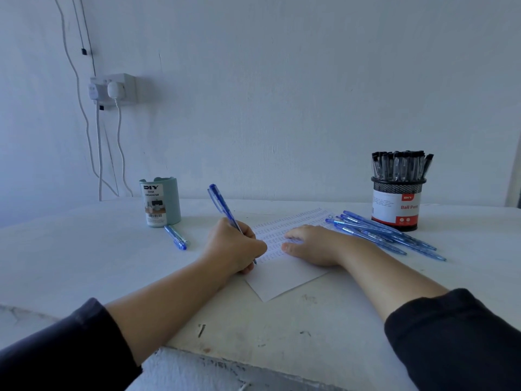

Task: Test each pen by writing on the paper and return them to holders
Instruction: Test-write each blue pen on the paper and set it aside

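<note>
My left hand point(235, 246) grips a blue pen point(221, 203) with its tip down on the white paper point(284, 280), which carries rows of small written marks. My right hand point(313, 245) lies flat on the paper, fingers relaxed, holding it still. A pale green desk organizer cup point(160, 201) stands at the back left, and one blue pen point(175, 237) lies on the table just in front of it. Several blue pens point(386, 235) lie in a pile to the right of the paper. A black mesh holder point(397, 204) full of black-capped pens stands behind them.
The white table point(84, 258) has a worn near edge with chipped paint. A wall socket point(114, 88) with plugs and hanging cables sits on the wall at the back left.
</note>
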